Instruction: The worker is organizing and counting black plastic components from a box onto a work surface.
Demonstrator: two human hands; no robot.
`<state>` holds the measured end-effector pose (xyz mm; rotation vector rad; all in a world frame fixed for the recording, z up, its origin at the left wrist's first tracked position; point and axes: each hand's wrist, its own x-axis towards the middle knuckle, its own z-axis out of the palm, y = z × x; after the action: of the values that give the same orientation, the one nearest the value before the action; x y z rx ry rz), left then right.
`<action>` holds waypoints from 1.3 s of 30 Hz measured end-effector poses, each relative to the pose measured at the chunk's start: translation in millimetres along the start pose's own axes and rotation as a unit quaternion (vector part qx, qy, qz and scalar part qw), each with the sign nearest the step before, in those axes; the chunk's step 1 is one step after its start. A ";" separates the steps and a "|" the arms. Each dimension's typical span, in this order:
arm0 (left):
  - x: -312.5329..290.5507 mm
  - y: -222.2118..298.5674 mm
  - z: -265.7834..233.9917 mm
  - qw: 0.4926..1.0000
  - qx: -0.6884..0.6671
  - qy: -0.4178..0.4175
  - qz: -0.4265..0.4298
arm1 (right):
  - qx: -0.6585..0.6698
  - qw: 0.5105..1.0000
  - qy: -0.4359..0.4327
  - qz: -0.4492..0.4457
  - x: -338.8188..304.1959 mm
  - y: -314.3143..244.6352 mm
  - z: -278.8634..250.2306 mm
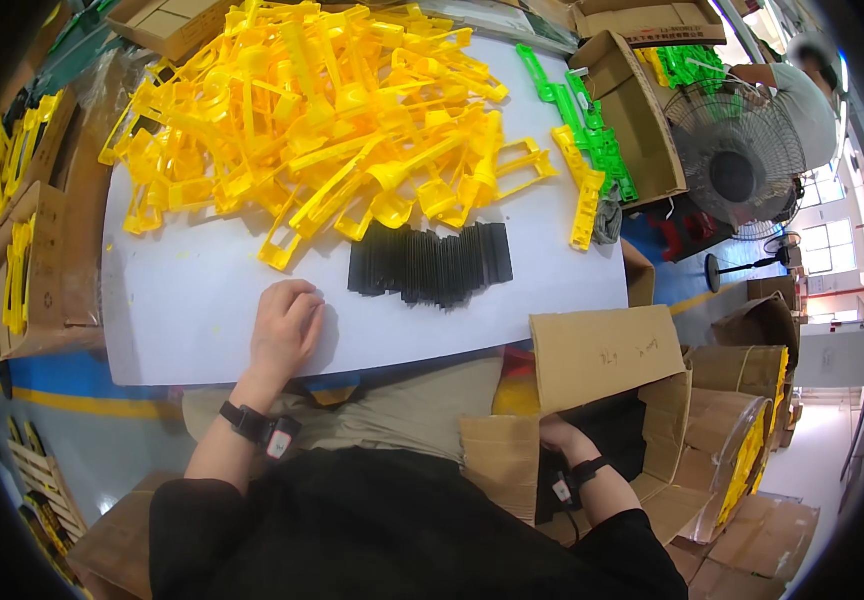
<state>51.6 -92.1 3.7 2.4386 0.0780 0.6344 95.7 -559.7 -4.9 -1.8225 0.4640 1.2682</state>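
My left hand (287, 325) rests on the white tabletop (192, 330) near its front edge, fingers curled in loosely; nothing shows in them. To its right stands a tight row of thin black strips (430, 265), packed side by side. Behind the row rises a big heap of yellow plastic parts (322, 120), long frames with cupped ends. My right hand (556, 433) reaches down into an open cardboard box (607, 360) beside my lap. A box flap covers its fingers, so what they touch is out of sight. Dark material (602, 435) shows inside that box.
Green plastic parts (582, 125) and one yellow piece (579, 188) lie at the table's right edge. Beyond stand a carton (632, 110), a fan (737, 160) and another person (802, 115). Cartons of yellow parts (27, 270) line the left; more boxes (727, 440) are stacked at right.
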 end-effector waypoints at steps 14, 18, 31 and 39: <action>-1.9 1.7 0.5 1.000 -0.006 -0.014 -0.002 | 0.121 0.990 -0.011 -0.073 -14.8 14.6 -11.1; -1.1 0.5 6.3 1.000 -0.004 -0.022 -0.002 | 0.229 0.970 -0.007 -0.080 -44.4 3.1 -8.6; -3.2 -8.5 10.6 0.999 0.001 -0.040 -0.002 | 0.415 0.881 -0.102 -0.203 -113.7 44.6 -34.9; 0.7 4.4 15.1 0.996 -0.071 -0.049 -0.038 | 0.342 0.875 0.027 -0.341 -127.7 -83.5 -42.9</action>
<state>58.7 -103.8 -4.0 2.3134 0.0824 0.4701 125.6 -566.6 150.6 -1.2269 0.2123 0.4666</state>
